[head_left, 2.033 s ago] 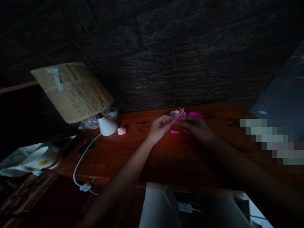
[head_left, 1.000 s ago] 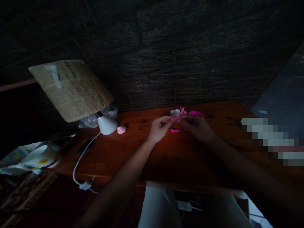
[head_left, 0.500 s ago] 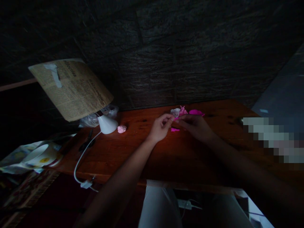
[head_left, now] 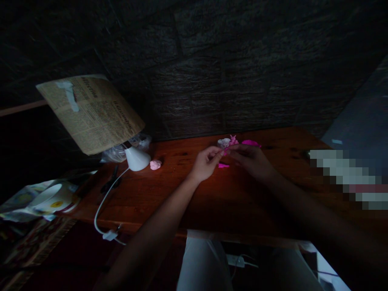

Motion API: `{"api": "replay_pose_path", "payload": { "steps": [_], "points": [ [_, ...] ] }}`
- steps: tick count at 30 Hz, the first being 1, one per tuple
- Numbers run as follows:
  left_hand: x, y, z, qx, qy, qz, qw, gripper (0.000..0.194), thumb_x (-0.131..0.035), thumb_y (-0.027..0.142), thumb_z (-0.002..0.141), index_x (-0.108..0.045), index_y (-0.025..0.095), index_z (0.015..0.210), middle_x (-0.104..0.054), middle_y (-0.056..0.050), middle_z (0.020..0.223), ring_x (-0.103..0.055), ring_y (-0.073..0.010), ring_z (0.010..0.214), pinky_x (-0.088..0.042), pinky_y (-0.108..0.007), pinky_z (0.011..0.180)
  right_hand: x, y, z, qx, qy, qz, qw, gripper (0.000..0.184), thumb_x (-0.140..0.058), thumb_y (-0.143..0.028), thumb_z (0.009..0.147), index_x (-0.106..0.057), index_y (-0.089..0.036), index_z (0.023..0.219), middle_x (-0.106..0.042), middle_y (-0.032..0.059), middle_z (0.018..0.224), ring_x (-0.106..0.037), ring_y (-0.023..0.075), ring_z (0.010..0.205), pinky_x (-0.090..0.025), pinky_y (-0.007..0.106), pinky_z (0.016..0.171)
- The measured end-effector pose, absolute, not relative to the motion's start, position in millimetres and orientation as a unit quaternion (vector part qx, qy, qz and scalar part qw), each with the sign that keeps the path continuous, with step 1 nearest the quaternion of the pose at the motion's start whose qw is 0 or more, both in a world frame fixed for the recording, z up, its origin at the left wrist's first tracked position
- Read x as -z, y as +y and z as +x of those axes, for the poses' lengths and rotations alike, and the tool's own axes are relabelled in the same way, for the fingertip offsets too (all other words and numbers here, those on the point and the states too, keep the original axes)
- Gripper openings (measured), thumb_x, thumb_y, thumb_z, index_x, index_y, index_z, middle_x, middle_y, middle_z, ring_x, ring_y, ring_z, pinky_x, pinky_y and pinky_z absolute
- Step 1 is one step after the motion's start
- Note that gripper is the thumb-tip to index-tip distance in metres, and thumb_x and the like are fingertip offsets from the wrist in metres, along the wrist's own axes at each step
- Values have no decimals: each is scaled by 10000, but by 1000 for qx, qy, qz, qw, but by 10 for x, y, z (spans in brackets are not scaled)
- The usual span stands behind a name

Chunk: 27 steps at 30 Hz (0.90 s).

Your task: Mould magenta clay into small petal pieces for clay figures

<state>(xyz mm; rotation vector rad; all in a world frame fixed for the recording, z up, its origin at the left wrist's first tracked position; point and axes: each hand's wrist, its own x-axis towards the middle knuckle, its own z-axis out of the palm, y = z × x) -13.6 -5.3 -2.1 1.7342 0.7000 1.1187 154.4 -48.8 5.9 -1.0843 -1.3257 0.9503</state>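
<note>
Between the fingertips of both hands is a small bright pink piece (head_left: 225, 152); it looks soft, like paper or clay, but the dim light hides its kind. My left hand (head_left: 206, 163) pinches it from the left, fingers curled. My right hand (head_left: 250, 159) grips it from the right with thumb and fingers together. Just below the fingers, a flat magenta scrap (head_left: 223, 165) lies on the wooden table (head_left: 169, 194). Behind the hands sit a whitish crumpled piece (head_left: 223, 142), a light pink ruffled lump (head_left: 233, 140) and a magenta flat piece (head_left: 251, 143).
A lamp with a newsprint shade (head_left: 93, 113) and white base (head_left: 137, 159) stands at the left, its cord (head_left: 101, 202) hanging over the edge. Beside it lie a pale pink lump (head_left: 155, 164) and dark scissors-like tool (head_left: 109, 184). A white paper cup (head_left: 54, 198) is farther left.
The fingers shift slightly around the pink piece, and a little more of it shows between them. The things on the table have stayed in place.
</note>
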Motion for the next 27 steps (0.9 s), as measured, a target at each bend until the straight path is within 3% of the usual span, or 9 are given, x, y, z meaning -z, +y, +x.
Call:
{"api": "replay_pose_path", "payload": {
  "steps": [9, 18, 27],
  "points": [
    [26, -58, -131, -449, 298, 707, 459, 380, -656, 541, 839, -645, 163, 807, -512, 39, 603, -412, -85, 560, -328, -226, 561, -66, -491, 1531, -428, -551, -456, 552, 426, -783, -582, 669, -759, -191, 837, -682, 42, 800, -507, 123, 619, -425, 274, 555],
    [67, -56, -113, -432, 308, 734, 424, 352, -613, 497, 874, -662, 154, 808, -587, 14, 674, -480, -100, 615, -345, -227, 585, -57, -483, 1547, -422, -544, -461, 560, 406, -780, -549, 679, -757, -182, 852, -693, 42, 808, -504, 111, 592, -425, 272, 549],
    [-4, -99, -147, -430, 266, 739, 445, 339, -612, 494, 881, -603, 176, 765, -561, 21, 640, -485, -98, 600, -366, -231, 585, -89, -496, 1537, -436, -547, -455, 551, 422, -766, -549, 697, -771, -173, 890, -649, 23, 719, -469, 103, 567, -397, 274, 536]
  ]
}}
